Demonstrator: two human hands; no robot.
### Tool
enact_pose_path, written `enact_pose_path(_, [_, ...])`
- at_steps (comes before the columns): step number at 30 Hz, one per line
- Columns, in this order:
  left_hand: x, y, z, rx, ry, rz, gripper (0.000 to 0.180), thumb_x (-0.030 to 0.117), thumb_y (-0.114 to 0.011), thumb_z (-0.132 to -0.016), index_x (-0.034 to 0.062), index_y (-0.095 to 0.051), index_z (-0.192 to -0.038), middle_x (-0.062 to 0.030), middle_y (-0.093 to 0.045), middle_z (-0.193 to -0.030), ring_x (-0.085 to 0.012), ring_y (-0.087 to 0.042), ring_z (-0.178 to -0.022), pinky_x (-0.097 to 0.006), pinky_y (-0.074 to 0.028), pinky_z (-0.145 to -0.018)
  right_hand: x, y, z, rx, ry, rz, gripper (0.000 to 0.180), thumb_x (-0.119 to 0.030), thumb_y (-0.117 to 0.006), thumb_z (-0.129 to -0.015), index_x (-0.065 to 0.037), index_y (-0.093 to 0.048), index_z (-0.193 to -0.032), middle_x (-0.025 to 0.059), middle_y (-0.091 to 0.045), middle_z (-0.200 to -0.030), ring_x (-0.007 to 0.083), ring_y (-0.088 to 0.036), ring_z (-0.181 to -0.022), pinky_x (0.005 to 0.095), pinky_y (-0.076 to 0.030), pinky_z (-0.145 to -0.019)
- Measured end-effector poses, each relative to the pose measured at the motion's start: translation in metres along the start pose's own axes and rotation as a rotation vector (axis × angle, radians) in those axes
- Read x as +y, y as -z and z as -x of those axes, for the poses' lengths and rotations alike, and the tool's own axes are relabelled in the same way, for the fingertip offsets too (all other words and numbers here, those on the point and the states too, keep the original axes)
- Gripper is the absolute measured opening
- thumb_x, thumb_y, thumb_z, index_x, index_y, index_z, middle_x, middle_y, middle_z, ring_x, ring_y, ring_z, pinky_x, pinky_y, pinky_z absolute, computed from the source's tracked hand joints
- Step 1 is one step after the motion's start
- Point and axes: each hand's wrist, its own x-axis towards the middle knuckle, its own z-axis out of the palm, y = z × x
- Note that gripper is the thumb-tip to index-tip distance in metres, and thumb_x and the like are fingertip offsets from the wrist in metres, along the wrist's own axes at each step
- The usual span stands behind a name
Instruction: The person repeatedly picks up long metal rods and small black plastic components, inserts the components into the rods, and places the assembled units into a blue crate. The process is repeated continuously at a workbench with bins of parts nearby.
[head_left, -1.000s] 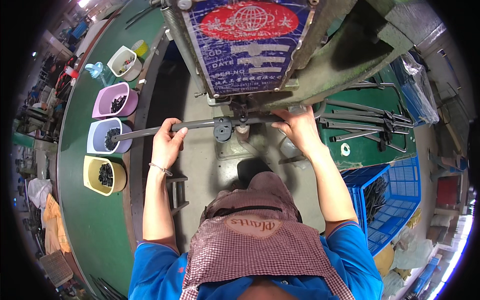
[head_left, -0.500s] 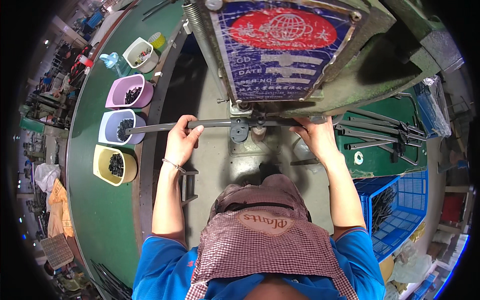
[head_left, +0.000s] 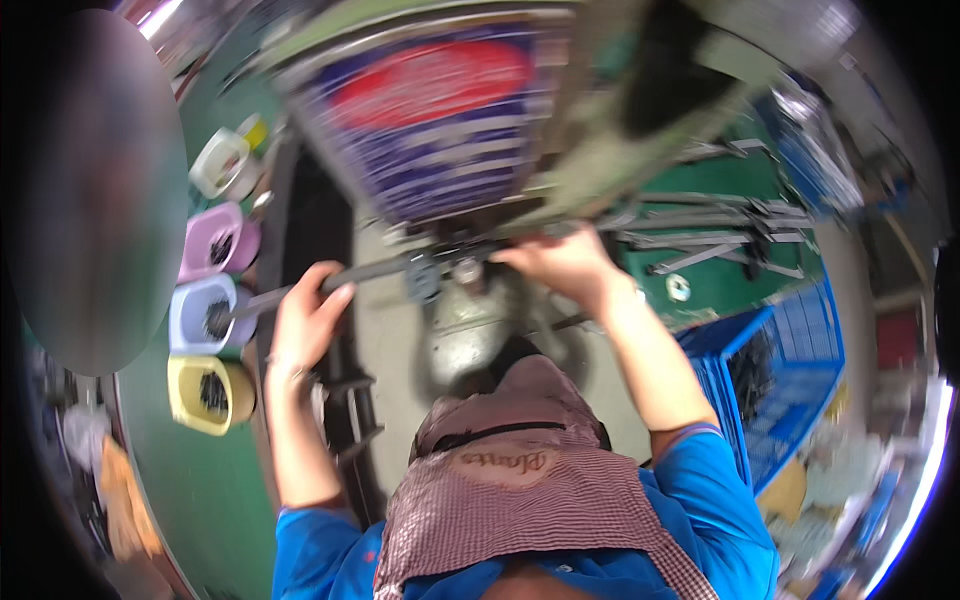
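A long grey metal tube [head_left: 372, 270] runs across under the head of a press-like machine [head_left: 440, 110]. My left hand [head_left: 308, 320] is closed around its left part, thumb along the near side. My right hand [head_left: 570, 268] grips the tube's right part beneath the machine; its fingertips are partly hidden. Between the hands, a dark rounded fitting [head_left: 423, 277] sits on the tube, beside a round metal post [head_left: 467, 272]. The tube's left end reaches over the blue bin [head_left: 185, 325]. Motion blur softens the whole picture.
On the green bench at left stand a yellow bin [head_left: 185, 400], a pink bin [head_left: 200, 245] and a white bin [head_left: 215, 165], with small parts inside. Folded grey tube frames [head_left: 690, 225] lie on the right table, above a blue crate [head_left: 800, 400]. A large blurred patch hides the upper left.
The view has swung, so the machine and bins sit farther left and are blurred. Both hands keep hold of the tube, which looks more slanted, its left end lower in the picture.
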Motion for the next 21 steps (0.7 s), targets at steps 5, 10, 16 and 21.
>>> enact_pose_path(5, [0.059,0.047,0.014,-0.124,-0.015,0.014,0.021,0.011,-0.064,-0.096,0.0036,-0.069,-0.115,0.0026,-0.059,-0.069,-0.0028,-0.042,-0.050,-0.021,-0.031,-0.045,0.001,0.028,0.012,-0.066,0.092,0.146,0.024,-0.031,-0.074,-0.081,-0.017,-0.073,-0.101,0.0018,-0.067,-0.093,0.0225,-0.064,-0.095,0.0398,-0.045,-0.083])
enact_pose_path(10, [-0.008,0.065,-0.106,-0.015,-0.191,-0.161,0.014,0.008,-0.063,-0.095,0.0017,-0.072,-0.104,0.0019,-0.063,-0.072,-0.0088,-0.049,-0.053,-0.027,-0.037,-0.047,0.080,0.086,0.088,0.022,0.073,0.041,0.029,-0.026,-0.077,-0.079,-0.015,-0.070,-0.105,0.0001,-0.063,-0.090,0.0210,-0.061,-0.093,0.0372,-0.039,-0.087])
enact_pose_path(16, [-0.059,0.002,-0.228,-0.058,-0.321,-0.814,0.014,0.007,-0.064,-0.090,0.0015,-0.072,-0.099,-0.0032,-0.066,-0.077,-0.0178,-0.055,-0.063,-0.032,-0.043,-0.056,0.181,0.186,0.166,-0.100,-0.252,0.041,0.031,-0.020,-0.085,-0.071,-0.015,-0.073,-0.099,-0.0023,-0.067,-0.091,0.0180,-0.062,-0.095,0.0374,-0.037,-0.089])
enact_pose_path(21, [-0.056,-0.030,-0.276,-0.093,-0.331,-0.946,0.014,0.006,-0.064,-0.086,0.0012,-0.073,-0.096,-0.0074,-0.069,-0.081,-0.0253,-0.060,-0.071,-0.036,-0.047,-0.064,0.288,0.262,0.186,-0.124,-0.357,-0.090,0.032,-0.007,-0.086,-0.065,-0.008,-0.076,-0.095,0.0049,-0.072,-0.088,0.0253,-0.067,-0.084,0.0380,-0.050,-0.081])
